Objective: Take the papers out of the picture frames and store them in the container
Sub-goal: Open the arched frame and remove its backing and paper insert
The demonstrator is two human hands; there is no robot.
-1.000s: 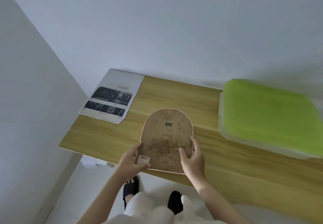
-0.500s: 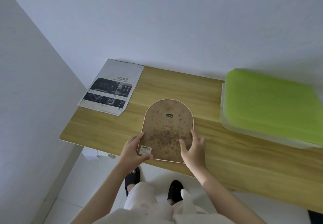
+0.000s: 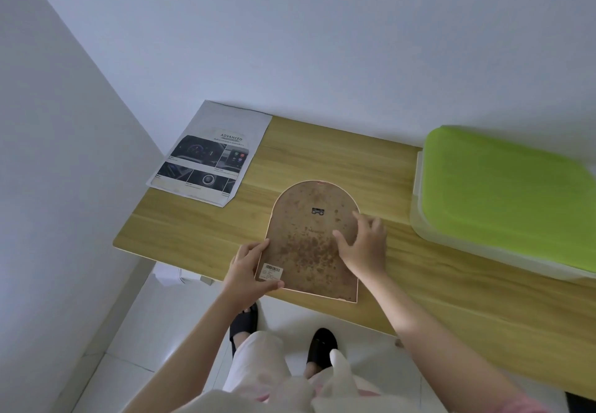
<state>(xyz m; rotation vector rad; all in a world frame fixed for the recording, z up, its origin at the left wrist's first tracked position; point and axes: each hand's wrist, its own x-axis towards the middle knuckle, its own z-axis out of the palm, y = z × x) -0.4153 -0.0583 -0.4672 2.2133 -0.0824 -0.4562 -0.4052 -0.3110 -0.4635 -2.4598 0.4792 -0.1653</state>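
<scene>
The right hand [image 3: 362, 248] has slid from the frame's near right edge up onto its back, farther along the right side.

An arch-topped picture frame [image 3: 311, 241] lies face down at the near edge of the wooden tabletop [image 3: 338, 158]. The left hand [image 3: 246, 275] has its grip pinched on the near left corner, thumb by a barcode sticker [image 3: 273, 272]. The right hand's grip is loose, fingers spread on the backing. A printed paper [image 3: 209, 154] lies far left; a green-lidded container [image 3: 506, 193] sits right.
</scene>
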